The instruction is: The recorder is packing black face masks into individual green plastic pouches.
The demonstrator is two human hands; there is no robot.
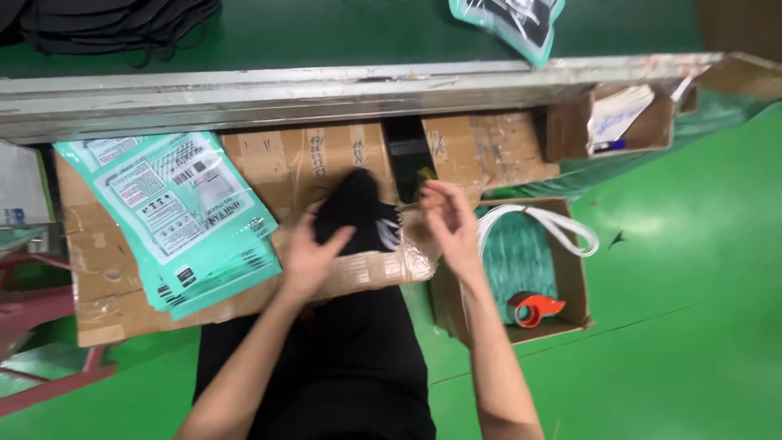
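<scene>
Nearest, two hands: left hand (314, 257) lies flat, fingers spread, on one black fabric piece (354, 213); right hand (446, 220) pinches that piece's edge at three o'clock. Both rest on one taped cardboard surface (269, 163). At nine o'clock, one stack of teal printed pouches (175, 216), count unclear. At three o'clock, one open cardboard box (570, 285) holding one orange tape dispenser (533, 308) and white straps (554, 224). At twelve o'clock, one metal rail (326, 90); beyond, one teal pouch (509, 20) and one heap of black fabric (114, 24).
</scene>
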